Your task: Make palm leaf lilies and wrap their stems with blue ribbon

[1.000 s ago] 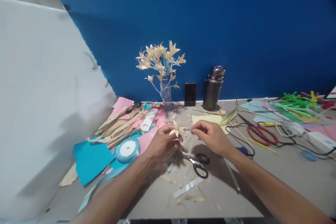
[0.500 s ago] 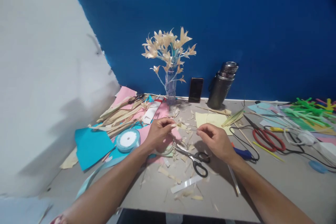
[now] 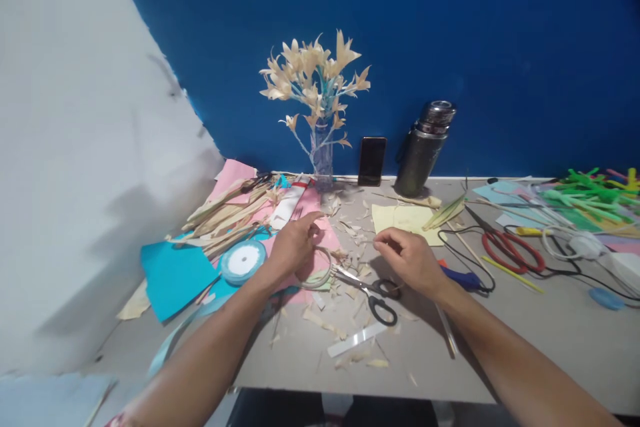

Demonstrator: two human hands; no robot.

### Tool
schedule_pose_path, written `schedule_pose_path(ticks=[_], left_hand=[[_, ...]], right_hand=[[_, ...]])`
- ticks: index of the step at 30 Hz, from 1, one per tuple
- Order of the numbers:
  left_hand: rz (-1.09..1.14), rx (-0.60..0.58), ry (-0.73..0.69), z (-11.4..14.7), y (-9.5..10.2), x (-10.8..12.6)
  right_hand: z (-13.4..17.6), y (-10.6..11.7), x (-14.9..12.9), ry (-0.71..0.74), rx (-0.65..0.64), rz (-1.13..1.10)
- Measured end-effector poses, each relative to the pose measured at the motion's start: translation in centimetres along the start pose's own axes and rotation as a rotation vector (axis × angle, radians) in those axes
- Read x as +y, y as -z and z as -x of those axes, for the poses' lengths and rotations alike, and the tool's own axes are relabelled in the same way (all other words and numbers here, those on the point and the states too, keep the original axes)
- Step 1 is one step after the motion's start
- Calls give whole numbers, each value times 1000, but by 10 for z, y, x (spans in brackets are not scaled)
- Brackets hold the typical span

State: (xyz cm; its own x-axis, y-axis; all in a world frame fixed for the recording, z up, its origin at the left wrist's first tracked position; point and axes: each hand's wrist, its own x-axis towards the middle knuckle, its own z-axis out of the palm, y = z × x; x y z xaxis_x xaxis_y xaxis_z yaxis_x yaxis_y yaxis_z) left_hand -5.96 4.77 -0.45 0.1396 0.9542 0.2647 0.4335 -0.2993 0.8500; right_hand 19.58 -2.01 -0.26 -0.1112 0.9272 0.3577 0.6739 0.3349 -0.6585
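My left hand (image 3: pixel 296 244) is over pink paper (image 3: pixel 327 235), its index finger stretched to the right and the other fingers partly hidden. Just below it lies a coil of pale wire (image 3: pixel 326 273). Across a gap, my right hand (image 3: pixel 407 257) pinches a thin strand (image 3: pixel 369 241) between thumb and index finger; its kind is too fine to make out. Between and below the hands, black-handled scissors (image 3: pixel 367 290) rest half open among pale husk scraps (image 3: pixel 320 323). A white and blue ribbon spool (image 3: pixel 243 260) sits left of my left hand.
Pale flowers (image 3: pixel 313 67) stand in a clear vase (image 3: pixel 323 153) at the back. Beside it are a phone (image 3: pixel 373 160) and a dark flask (image 3: pixel 423 150). Dried husks (image 3: pixel 230 213) lie left. Red-handled scissors (image 3: pixel 513 250), a blue glue gun (image 3: pixel 460 277) and black cord lie right.
My left hand has opened its pinch at the pale piece and extended its index finger, near the wire coil. My right hand keeps its pinch. The view has shifted slightly.
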Motion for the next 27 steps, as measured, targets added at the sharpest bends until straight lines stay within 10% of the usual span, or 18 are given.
schedule_pose_path(ticks=[5,11,15,27], left_hand=[[0,131,-109,6,4,23],[281,-142,-18,38,-8,51],[420,-313,109,52,-20,64],[400,-277,140,47,-28,82]], right_hand=[[-2,-1,3,-126,-34,-213],[-1,1,-10,-333,-91,-746],[5,3,-25,-314,-67,-803],[10,9,-31,-278,-237,-942]])
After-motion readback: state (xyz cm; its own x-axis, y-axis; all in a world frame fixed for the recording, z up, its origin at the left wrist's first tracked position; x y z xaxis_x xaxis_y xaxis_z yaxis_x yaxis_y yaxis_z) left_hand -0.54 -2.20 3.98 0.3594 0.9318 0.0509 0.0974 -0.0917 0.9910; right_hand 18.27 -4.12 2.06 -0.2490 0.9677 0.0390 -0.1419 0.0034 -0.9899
